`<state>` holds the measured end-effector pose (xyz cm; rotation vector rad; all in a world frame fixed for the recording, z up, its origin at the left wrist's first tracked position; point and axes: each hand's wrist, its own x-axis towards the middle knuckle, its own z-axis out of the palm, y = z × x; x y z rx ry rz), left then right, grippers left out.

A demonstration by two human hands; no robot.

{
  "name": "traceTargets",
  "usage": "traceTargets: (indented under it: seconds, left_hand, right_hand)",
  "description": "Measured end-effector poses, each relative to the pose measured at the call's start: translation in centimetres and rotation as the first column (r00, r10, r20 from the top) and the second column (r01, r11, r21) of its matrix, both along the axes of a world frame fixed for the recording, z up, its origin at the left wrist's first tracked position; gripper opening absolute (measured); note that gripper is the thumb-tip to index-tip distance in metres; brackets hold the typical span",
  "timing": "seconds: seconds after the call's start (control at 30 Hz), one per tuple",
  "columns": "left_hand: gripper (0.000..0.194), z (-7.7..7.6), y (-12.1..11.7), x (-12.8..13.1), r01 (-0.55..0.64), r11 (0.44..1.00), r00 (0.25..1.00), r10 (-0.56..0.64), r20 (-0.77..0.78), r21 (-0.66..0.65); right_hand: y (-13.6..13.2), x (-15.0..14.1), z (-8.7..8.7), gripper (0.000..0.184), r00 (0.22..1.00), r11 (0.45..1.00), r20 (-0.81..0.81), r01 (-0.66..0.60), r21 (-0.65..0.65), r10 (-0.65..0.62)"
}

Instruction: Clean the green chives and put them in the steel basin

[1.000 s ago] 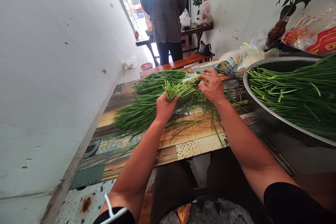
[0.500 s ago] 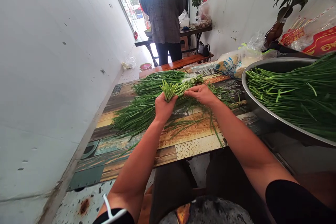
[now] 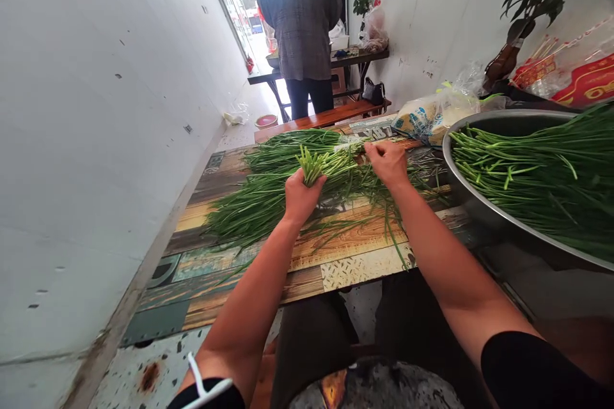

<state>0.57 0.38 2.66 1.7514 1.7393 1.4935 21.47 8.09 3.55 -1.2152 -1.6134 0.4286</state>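
My left hand (image 3: pixel 302 198) is closed round a bunch of garlic chives (image 3: pixel 313 165), the pale cut ends sticking up above the thumb. To the right, my right hand (image 3: pixel 388 166) has its fingers pinched together, near the stem ends of the chives on the table; anything between the fingertips is too small to make out. Long green chives (image 3: pixel 249 208) spread over the table to the left, with another pile (image 3: pixel 292 142) behind them. Loose trimmings (image 3: pixel 425 172) lie beside and beneath my right hand.
A large metal basin (image 3: pixel 484 195) on the right holds many chives (image 3: pixel 537 166). Behind it are a plastic bag (image 3: pixel 426 116) and a potted plant (image 3: pixel 503 61). Past the patterned table (image 3: pixel 364 268), a person (image 3: pixel 304 19) stands by another table. A white wall (image 3: pixel 96 140) runs along the left.
My right hand has moved right and slightly up, away from the bunch, and its fingers have curled in. My left hand keeps its hold in nearly the same place.
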Motion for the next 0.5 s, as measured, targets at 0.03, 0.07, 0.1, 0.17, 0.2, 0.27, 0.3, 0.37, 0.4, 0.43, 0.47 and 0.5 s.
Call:
traceTargets:
  seconds: [0.03,0.07,0.1,0.17,0.2,0.27,0.3,0.37,0.4,0.43,0.47,0.5]
  left_hand:
    - [0.011,0.0,0.0,0.0,0.002,1.000,1.000,-0.002,-0.014,-0.007]
    - [0.010,0.0,-0.1,0.0,0.008,1.000,0.999,-0.009,-0.031,-0.013]
    - [0.010,0.0,-0.1,0.1,0.016,1.000,0.999,-0.017,-0.049,-0.016]
    - [0.008,0.0,-0.2,0.2,0.034,0.999,0.996,-0.035,-0.085,-0.015]
    - [0.007,0.0,-0.2,0.2,0.039,0.999,0.994,-0.040,-0.100,-0.012]
    - [0.006,0.0,-0.2,0.3,0.041,0.999,0.993,-0.041,-0.115,-0.007]
    - [0.006,0.0,-0.2,0.3,0.038,0.999,0.993,-0.039,-0.115,-0.008]
    - [0.006,0.0,-0.2,0.3,0.039,0.999,0.993,-0.040,-0.109,-0.012]
    - [0.007,0.0,-0.2,0.3,0.044,0.999,0.993,-0.045,-0.105,-0.015]
    - [0.007,0.0,-0.2,0.2,0.050,0.999,0.994,-0.051,-0.101,-0.017]
    - [0.008,0.0,-0.2,0.2,0.054,0.998,0.994,-0.056,-0.098,-0.019]
    - [0.008,0.0,-0.1,0.2,0.055,0.998,0.994,-0.056,-0.096,-0.021]
  right_hand:
    - [-0.2,-0.5,-0.2,0.031,0.999,0.996,0.041,-0.039,0.076,0.036]
    - [-0.5,-1.0,-0.3,0.027,0.994,0.986,0.074,-0.089,0.137,0.080]
    - [-0.8,-1.6,-0.5,0.028,0.984,0.971,0.115,-0.157,0.182,0.138]
    - [-1.3,-2.6,-0.8,0.029,0.938,0.925,0.237,-0.306,0.223,0.253]
    - [-1.4,-3.0,-0.9,0.026,0.914,0.908,0.295,-0.351,0.230,0.279]
    - [-1.5,-3.2,-0.9,0.023,0.887,0.895,0.365,-0.382,0.231,0.284]
    - [-1.5,-3.1,-0.9,0.023,0.883,0.895,0.375,-0.384,0.226,0.284]
    - [-1.5,-2.7,-0.7,0.021,0.883,0.898,0.367,-0.387,0.211,0.294]
    - [-1.5,-2.4,-0.5,0.020,0.882,0.898,0.361,-0.391,0.202,0.303]
    - [-1.5,-2.3,-0.4,0.019,0.878,0.897,0.358,-0.400,0.188,0.316]
    - [-1.5,-2.1,-0.2,0.018,0.872,0.895,0.357,-0.412,0.171,0.334]
    - [-1.6,-2.0,-0.1,0.016,0.866,0.892,0.354,-0.426,0.152,0.353]
